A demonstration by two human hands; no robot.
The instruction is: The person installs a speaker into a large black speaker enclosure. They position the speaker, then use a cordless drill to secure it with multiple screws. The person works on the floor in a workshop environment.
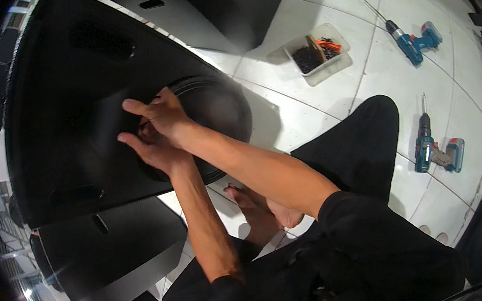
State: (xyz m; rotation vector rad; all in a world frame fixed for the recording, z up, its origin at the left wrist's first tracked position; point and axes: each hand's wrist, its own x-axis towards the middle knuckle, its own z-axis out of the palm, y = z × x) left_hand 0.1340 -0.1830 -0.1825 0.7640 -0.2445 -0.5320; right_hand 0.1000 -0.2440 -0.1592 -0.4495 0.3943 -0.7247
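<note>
Both my hands are close together over a large black speaker cabinet (pixel 61 141), beside its round cone (pixel 212 109). My right hand (pixel 162 113) lies partly across the left, one digit stretched to the left and the other fingers curled. Just below it my left hand (pixel 156 151) also points one digit leftward, while its other fingers bend in toward the right hand. Both look closed; anything between the fingers is hidden. Recessed openings show in the cabinet's dark face.
On the white tiled floor stands a clear plastic tub (pixel 317 58) of dark screws. Two cordless drills, one farther (pixel 410 42) and one nearer (pixel 428 150), lie to the right. Other black cabinets stand behind (pixel 225 9) and at lower left (pixel 115 248). My bare foot (pixel 258 220) rests near the speaker.
</note>
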